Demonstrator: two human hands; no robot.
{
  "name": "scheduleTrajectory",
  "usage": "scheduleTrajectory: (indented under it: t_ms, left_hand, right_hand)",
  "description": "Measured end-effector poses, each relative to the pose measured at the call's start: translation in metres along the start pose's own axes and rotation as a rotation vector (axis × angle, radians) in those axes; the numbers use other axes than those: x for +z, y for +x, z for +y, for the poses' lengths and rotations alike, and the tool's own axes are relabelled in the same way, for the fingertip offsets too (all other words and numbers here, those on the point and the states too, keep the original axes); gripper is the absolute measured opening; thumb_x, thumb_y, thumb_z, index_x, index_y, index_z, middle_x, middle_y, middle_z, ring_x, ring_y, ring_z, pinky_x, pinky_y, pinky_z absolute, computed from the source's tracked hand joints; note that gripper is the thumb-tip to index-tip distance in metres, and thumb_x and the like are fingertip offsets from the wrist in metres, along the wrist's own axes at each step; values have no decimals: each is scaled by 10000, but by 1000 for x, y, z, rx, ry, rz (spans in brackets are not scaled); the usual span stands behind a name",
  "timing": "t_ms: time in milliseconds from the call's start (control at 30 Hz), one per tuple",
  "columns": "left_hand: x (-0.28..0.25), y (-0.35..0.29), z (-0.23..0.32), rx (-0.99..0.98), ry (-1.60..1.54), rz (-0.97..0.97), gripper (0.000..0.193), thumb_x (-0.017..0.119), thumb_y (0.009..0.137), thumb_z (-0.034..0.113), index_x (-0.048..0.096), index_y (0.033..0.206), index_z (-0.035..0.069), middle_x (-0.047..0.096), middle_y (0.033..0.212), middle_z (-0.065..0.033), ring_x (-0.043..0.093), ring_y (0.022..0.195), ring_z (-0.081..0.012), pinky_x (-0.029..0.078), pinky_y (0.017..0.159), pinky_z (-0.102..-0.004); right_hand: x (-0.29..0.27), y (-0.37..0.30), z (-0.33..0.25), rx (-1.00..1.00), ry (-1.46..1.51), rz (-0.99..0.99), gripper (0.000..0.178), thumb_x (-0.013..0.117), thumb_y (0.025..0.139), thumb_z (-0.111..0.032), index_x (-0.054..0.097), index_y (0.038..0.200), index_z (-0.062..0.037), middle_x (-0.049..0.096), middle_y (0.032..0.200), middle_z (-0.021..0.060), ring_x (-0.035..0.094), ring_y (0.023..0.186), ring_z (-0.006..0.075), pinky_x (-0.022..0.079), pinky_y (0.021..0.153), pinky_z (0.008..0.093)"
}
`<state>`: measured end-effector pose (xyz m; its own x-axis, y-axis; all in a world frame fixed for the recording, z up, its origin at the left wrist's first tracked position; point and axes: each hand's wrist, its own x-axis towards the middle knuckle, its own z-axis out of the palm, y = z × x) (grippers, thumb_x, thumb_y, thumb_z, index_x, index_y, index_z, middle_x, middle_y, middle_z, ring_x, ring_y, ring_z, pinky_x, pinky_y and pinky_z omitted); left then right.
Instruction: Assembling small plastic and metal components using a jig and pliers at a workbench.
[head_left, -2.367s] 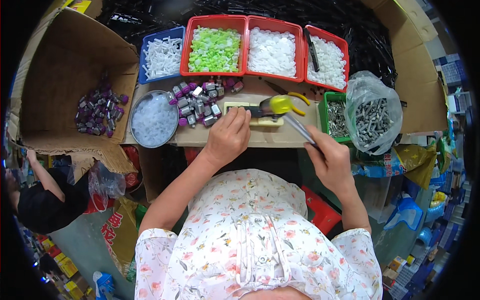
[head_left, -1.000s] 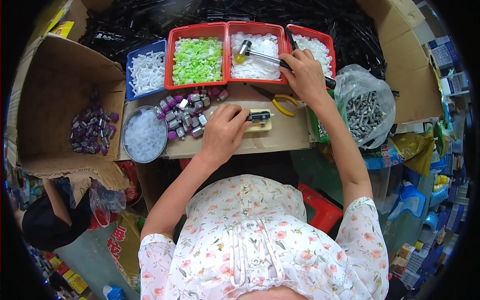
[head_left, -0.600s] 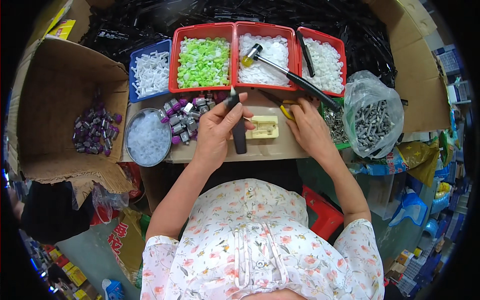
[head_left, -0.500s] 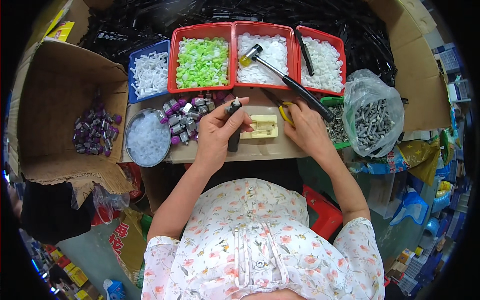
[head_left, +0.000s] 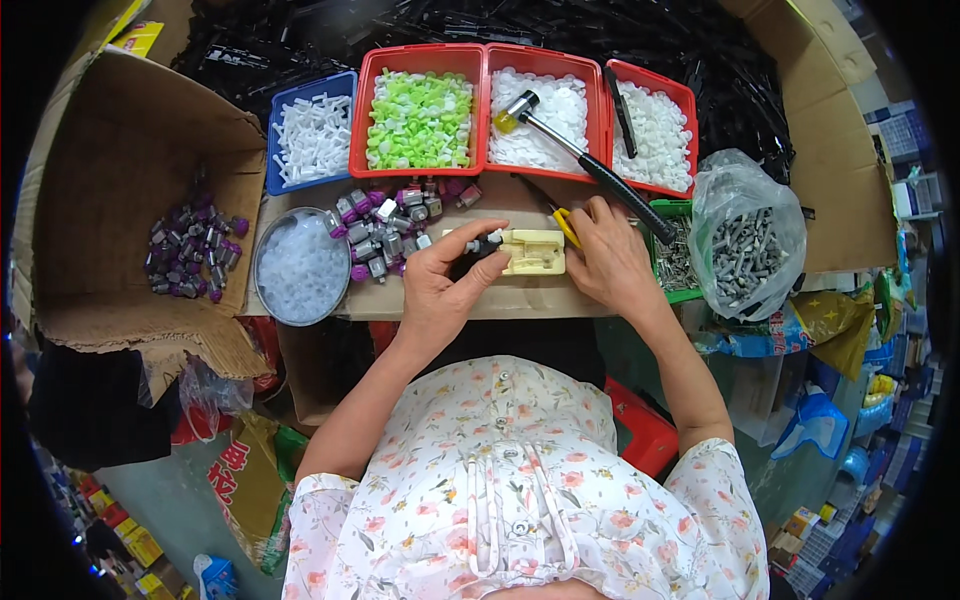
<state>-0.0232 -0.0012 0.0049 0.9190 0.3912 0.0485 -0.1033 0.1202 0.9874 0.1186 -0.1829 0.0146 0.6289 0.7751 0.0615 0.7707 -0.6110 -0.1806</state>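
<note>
Since half a second ago, my left hand (head_left: 440,285) has laid the small dark part (head_left: 480,244) flat against the left end of the cream plastic jig (head_left: 533,251), where earlier it stood more upright between my fingers. I pinch that part between thumb and forefinger. My right hand (head_left: 612,262) is closed around the black handle of the hammer (head_left: 585,160), whose head rests over the red bin of white pieces (head_left: 545,115); yellow-handled pliers (head_left: 566,226) lie just beside the jig.

Judged from the layout, one unit is being seated and has not yet been struck. Finished-looking purple-and-grey units lie in the cardboard box (head_left: 120,130), a further heap of purple-and-grey units (head_left: 390,232) sits on the bench (head_left: 520,297) beside the round dish (head_left: 300,267), and the bins remain well filled, so much work remains.
</note>
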Motion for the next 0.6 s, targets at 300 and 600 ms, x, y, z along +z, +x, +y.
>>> scheduleTrajectory:
  t_ms: [300,600]
  left_hand:
    - [-1,-4,-3,-84,-22,28,305,729,915,107,682,1199,7,672,984,-7,570,819,-49,470,718,-200]
    - [29,10,-9,10,1,-319,271,689,919,32,674,1188,5,566,1345,-102,595,1120,-135,542,825,-237]
  right_hand:
    - [3,3,11,-25,70,27,149,618,927,-128,555,903,6,532,955,181,579,895,386,483,758,472]
    - [-36,-34,-1,55,964,57,214,547,1009,-161,644,967,24,598,1184,135,614,1015,220,459,886,331]
